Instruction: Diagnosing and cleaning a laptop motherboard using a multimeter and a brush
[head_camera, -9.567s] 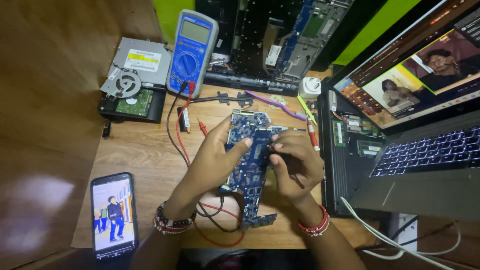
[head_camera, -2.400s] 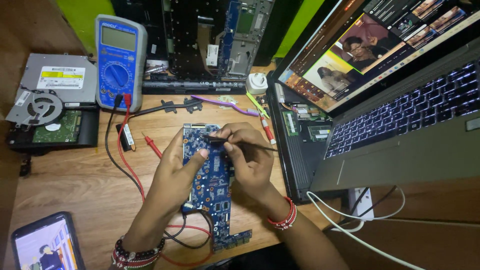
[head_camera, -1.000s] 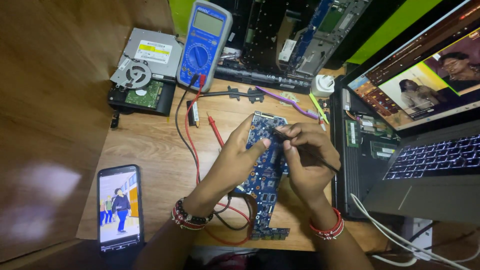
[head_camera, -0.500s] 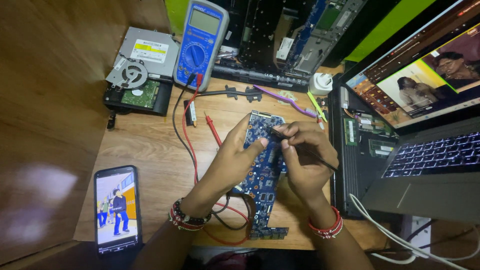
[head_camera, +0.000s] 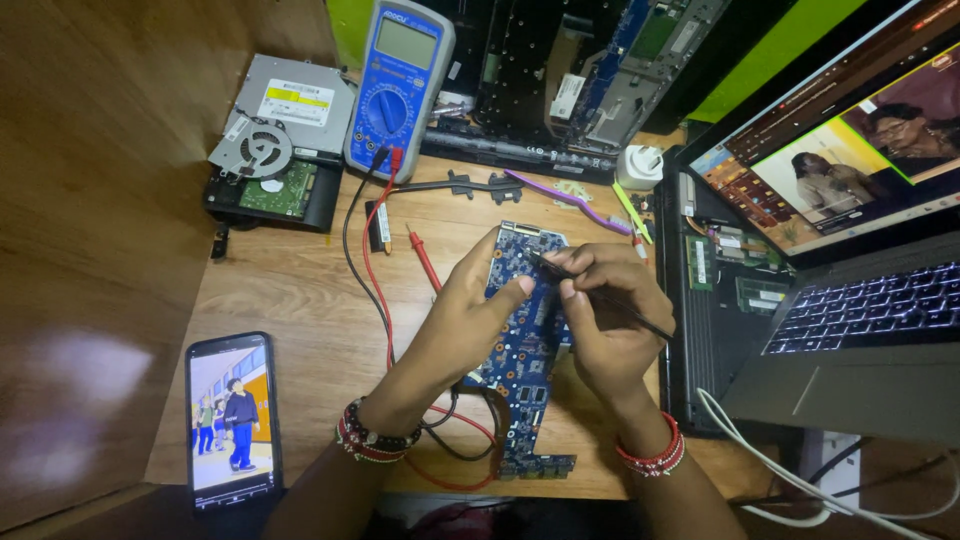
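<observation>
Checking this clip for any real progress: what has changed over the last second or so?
Very little. The right hand still pinches the thin black tool, its tip on the blue circuit board; the left hand still steadies the board's edge. Multimeter, phone and laptop lie as before; only the camera view shifted slightly.

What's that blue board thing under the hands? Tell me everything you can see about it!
The blue circuit board is a long, flat, irregular piece lying on the wooden desk. It is dotted with small chips and metal parts, with connectors at its near end. The left hand rests on its left edge, thumb pressed on top. The right hand covers its right side and holds a thin black tool whose tip touches the board's upper part. Red and black wires run beside and under it.
</observation>
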